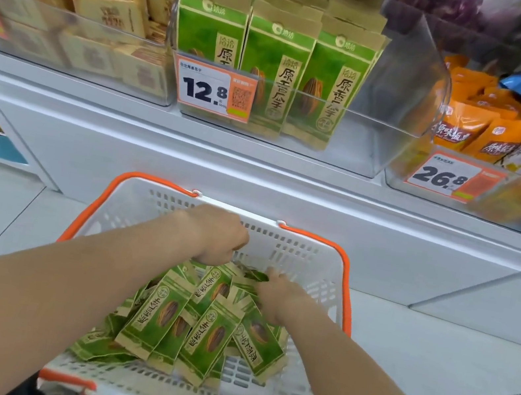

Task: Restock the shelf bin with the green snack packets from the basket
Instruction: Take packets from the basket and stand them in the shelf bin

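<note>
Green snack packets are lying heaped in the basket while the left hand and right hand are closing on some, seemingly gathering a bunch to lift into the half-filled shelf bin above.

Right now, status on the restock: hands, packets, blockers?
Left hand and right hand both down in basket, closing on green packets. Shelf bin part full, right side free. Nothing blocking.
</note>
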